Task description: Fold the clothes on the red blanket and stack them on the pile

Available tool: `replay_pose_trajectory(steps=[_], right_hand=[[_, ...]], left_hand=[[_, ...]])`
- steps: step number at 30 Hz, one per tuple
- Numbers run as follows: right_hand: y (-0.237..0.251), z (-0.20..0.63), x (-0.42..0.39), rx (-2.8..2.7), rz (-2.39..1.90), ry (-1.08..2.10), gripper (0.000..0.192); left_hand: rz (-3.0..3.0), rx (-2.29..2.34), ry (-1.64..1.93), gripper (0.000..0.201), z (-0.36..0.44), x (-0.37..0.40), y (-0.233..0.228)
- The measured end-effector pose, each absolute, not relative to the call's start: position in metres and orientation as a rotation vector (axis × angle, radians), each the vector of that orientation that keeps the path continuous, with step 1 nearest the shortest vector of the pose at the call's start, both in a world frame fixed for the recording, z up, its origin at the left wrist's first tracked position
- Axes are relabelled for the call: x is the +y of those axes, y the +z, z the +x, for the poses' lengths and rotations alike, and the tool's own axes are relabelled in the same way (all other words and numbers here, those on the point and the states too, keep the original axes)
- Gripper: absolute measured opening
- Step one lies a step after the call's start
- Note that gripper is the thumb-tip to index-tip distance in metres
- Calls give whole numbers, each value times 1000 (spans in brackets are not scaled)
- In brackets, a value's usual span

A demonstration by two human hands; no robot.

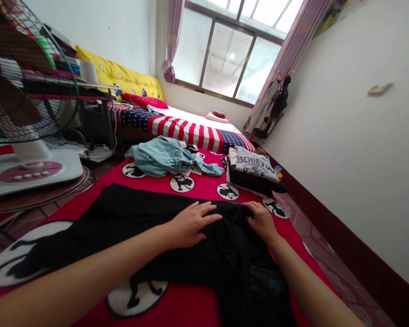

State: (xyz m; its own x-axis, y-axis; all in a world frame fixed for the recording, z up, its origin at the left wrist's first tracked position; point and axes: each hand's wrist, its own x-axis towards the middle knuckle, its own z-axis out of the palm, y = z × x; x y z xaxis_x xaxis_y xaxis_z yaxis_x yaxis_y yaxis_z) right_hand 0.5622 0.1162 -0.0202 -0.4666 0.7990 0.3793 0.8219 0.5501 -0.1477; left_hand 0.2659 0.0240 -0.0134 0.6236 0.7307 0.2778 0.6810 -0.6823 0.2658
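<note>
A black garment (pixel 136 213) lies spread over the red cloth in front of me, with a folded-over part running toward me on its right side. My left hand (pixel 191 223) rests flat on its middle, fingers stretched out and spread. At the garment's far right edge, my right hand (pixel 261 221) has its fingers curled over the fabric. A dark shiny patch (pixel 267 281) shows on the near right part. Whether the garment is a top or trousers, I cannot tell.
The red cloth (pixel 207 184) has round monkey prints. Beyond lie a crumpled light-blue garment (pixel 167 154) and a stack of folded clothes (pixel 254 165). A fan (pixel 30 168) stands at left, a bed (pixel 187 129) at the back, a white wall (pixel 361 150) at right.
</note>
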Motion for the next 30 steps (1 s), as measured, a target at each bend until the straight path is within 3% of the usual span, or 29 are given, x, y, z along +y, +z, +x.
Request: replay_pose_trajectory(steps=[2, 7, 14, 18, 21, 24, 27, 30], right_hand=[[-25, 562, 116, -2347, -1334, -29, 36], [-31, 569, 114, -2305, -1287, 60, 33], [-35, 593, 114, -2296, -1033, -6, 35], [-26, 591, 107, -2500, -1066, -46, 42], [-11, 575, 95, -2334, -1104, -69, 34], [-5, 558, 81, -2252, -1103, 102, 22], [-8, 548, 74, -2446, -1228, 313, 41], [-6, 540, 79, -2494, -1479, 271, 49]], left_hand=[[2764, 1096, 517, 77, 298, 31, -17], [2672, 1027, 617, 53, 322, 45, -25], [2203, 924, 970, 54, 299, 29, -13], [2278, 768, 824, 46, 292, 27, -23], [2396, 735, 706, 49, 290, 26, -30], [2407, 763, 637, 54, 287, 21, -29], [2369, 713, 569, 58, 280, 13, -20], [2244, 696, 666, 48, 266, 8, -8]])
